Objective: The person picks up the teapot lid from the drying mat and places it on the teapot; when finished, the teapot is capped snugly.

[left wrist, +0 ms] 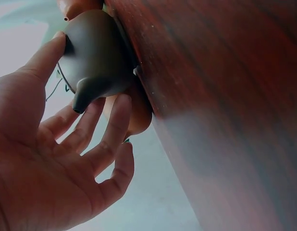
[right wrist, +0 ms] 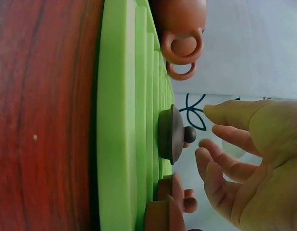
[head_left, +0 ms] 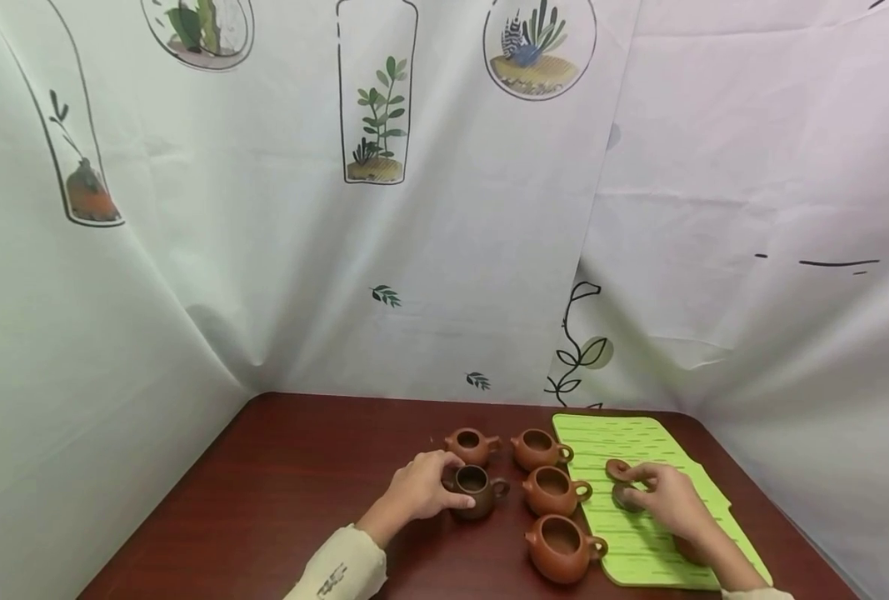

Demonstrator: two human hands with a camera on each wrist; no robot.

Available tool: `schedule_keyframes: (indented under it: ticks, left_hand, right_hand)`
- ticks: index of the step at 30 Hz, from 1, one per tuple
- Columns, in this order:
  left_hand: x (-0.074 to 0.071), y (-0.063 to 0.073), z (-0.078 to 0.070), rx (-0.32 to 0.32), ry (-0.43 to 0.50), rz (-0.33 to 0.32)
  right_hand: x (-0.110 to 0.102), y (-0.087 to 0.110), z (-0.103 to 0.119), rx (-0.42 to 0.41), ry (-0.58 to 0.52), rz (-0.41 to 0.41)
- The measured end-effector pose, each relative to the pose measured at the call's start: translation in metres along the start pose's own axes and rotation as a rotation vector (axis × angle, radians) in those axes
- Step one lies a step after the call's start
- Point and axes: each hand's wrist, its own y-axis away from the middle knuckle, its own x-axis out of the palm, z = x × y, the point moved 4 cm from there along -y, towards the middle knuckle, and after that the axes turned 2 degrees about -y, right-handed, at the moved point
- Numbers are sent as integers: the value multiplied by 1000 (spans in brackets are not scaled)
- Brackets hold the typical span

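Note:
My left hand (head_left: 422,487) holds a dark brown lidless teapot (head_left: 474,504) on the table, thumb at its rim and fingers round the spout side. In the left wrist view, the dark teapot's spout (left wrist: 81,98) points toward the palm. My right hand (head_left: 669,500) hovers over a dark teapot lid (head_left: 624,498) lying on a green ridged mat (head_left: 654,571). A gap shows in the right wrist view between the fingertips (right wrist: 211,109) and the round knob (right wrist: 190,134) of that lid. A reddish-brown lid (head_left: 618,470) lies just behind it.
Reddish-brown open teapots stand nearby: one (head_left: 470,442) behind the dark one, and three (head_left: 537,450) (head_left: 549,496) (head_left: 560,562) in a column along the mat's left edge. Another reddish-brown lid (head_left: 687,550) lies under my right forearm. A printed white cloth (head_left: 444,333) hangs behind the table (head_left: 264,500).

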Motion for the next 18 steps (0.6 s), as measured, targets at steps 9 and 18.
schedule_keyframes:
  ticks: [9, 18]
  left_hand:
    - [2, 1, 3, -27, 55, -9]
    - [1, 1, 2, -56, 68, -14]
  right_hand:
    - [3, -4, -9, -2, 52, 10]
    - [4, -7, -13, 33, 37, 20]
